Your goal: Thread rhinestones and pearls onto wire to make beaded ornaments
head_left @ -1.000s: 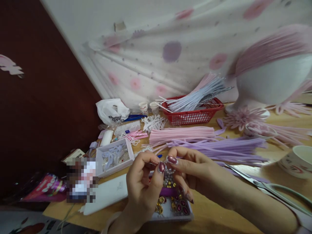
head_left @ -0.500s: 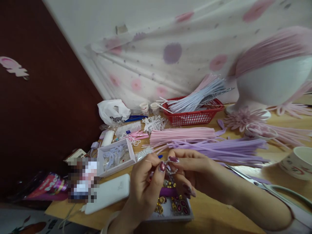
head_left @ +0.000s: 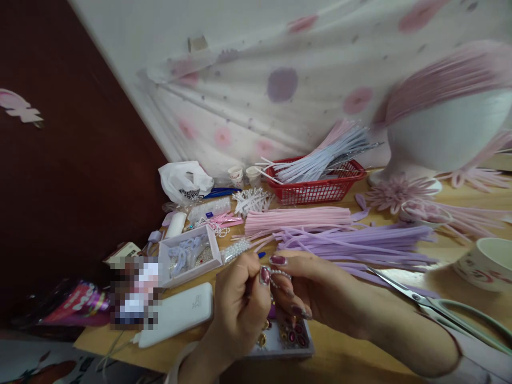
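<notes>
My left hand is closed, thumb pressed to the curled index finger, pinching one end of a small loop of pearl beads. Opposite it, my right hand holds the loop too, with its thumb and index finger at the top and the other fingers curled below. Both hands hover over a white box of gold and dark red gems; they cover much of it. Any wire or thread in the pinch is too fine to make out.
Purple pipe cleaners and pink ones lie behind my hands. Scissors rest by my right forearm, near a paper cup. A white power bank and a bead box are at left; a red basket stands at the back.
The bead loop has turned and now shows more clearly between my hands. My left fingers have curled tighter, and my right hand has shifted slightly, with its lower fingers nearer the loop.
</notes>
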Tool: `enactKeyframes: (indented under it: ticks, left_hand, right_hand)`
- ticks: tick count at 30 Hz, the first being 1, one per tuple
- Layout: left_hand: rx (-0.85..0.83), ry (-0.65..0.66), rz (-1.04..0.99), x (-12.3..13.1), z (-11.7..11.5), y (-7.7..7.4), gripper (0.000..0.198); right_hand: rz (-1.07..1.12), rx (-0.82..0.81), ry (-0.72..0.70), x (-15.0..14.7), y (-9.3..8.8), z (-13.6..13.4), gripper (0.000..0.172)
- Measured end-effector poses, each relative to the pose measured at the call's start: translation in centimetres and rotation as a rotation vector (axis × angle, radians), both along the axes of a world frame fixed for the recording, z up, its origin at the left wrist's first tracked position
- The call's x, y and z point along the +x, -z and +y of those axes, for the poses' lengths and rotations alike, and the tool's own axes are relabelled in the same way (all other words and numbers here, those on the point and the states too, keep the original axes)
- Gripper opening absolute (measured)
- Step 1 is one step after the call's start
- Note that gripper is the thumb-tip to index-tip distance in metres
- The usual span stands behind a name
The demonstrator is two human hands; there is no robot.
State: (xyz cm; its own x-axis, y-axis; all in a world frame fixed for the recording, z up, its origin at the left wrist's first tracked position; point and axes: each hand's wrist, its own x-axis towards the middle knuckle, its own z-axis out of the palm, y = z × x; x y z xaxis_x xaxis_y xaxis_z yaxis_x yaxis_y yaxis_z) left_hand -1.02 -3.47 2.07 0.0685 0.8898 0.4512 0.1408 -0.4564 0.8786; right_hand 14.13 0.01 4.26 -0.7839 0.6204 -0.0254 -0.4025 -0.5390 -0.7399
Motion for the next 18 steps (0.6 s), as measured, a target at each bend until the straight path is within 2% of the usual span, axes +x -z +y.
enactKeyframes:
  ticks: [3,6,10,12,14,15,16,17,18]
  left_hand:
    - [-0.067,0.082,-0.037,0.0,0.0,0.1,0.03]
    - [-0.147,0.109,-0.131,-0.2,0.1,0.1,0.029]
    - [-0.289,0.22,-0.233,-0.4,0.3,-0.1,0.03]
    - [-0.348,0.261,-0.242,-0.5,0.5,-0.3,0.032]
    - [-0.362,0.265,-0.204,-0.4,0.6,-0.4,0.032]
    - [-0.348,0.245,-0.174,-0.4,0.6,-0.5,0.032]
    - [-0.32,0.209,-0.142,-0.4,0.6,-0.5,0.03]
    - [-0.274,0.163,-0.109,-0.3,0.6,-0.5,0.029]
    - [-0.212,0.107,-0.077,-0.3,0.5,-0.5,0.027]
  right_hand:
    - [-0.107,0.193,0.097,0.2,0.0,-0.1,0.04]
    - [-0.275,0.499,0.146,1.0,-0.7,-0.3,0.039]
    - [-0.458,1.14,0.242,2.0,-1.9,-0.2,0.032]
    - [-0.484,1.51,0.315,2.2,-2.1,0.0,0.029]
    - [-0.485,1.8,0.383,2.4,-2.2,0.3,0.024]
    - [-0.49,1.862,0.413,2.5,-2.2,0.3,0.021]
    - [-0.511,1.84,0.441,2.6,-2.1,0.3,0.018]
    - [-0.53,1.733,0.461,2.6,-2.1,0.3,0.013]
    - [-0.54,1.555,0.461,2.7,-2.1,0.3,0.008]
